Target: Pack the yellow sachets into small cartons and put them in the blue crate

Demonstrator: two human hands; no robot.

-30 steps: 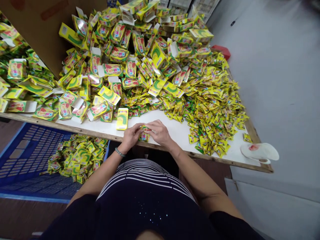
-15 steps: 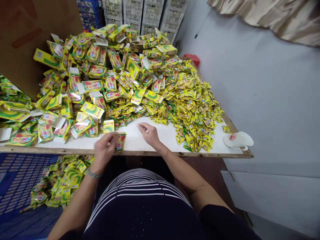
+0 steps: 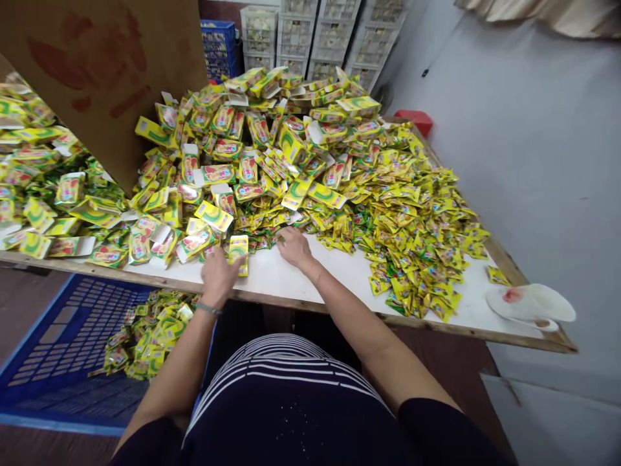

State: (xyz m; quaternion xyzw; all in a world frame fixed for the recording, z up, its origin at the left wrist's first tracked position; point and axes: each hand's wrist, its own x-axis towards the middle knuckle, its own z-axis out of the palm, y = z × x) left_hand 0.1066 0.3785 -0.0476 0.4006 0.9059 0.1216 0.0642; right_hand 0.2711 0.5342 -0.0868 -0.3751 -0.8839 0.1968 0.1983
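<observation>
My left hand (image 3: 220, 274) is at the table's front edge, thumb and fingers apart, at the left side of a yellow-and-green box (image 3: 239, 255) that lies on the white table top (image 3: 264, 277). Nothing is visibly gripped in it. My right hand (image 3: 294, 248) reaches to the near edge of the small sachets, its fingertips pressed together over green sachets (image 3: 262, 239); what they pinch is too small to make out. Behind both hands rises a heap of open boxes (image 3: 217, 173). Loose yellow sachets (image 3: 417, 223) are piled to the right.
A blue crate (image 3: 72, 362) holding packed boxes (image 3: 150, 343) sits below the table at the left. A cardboard sheet (image 3: 111, 71) stands at the back left. A white scoop (image 3: 531, 303) lies at the right corner, by the wall. White crates are stacked behind.
The box that was at my left hand is gone from the table edge. That hand has moved beside another box, and my right hand has reached forward to the sachets. The view has shifted left.
</observation>
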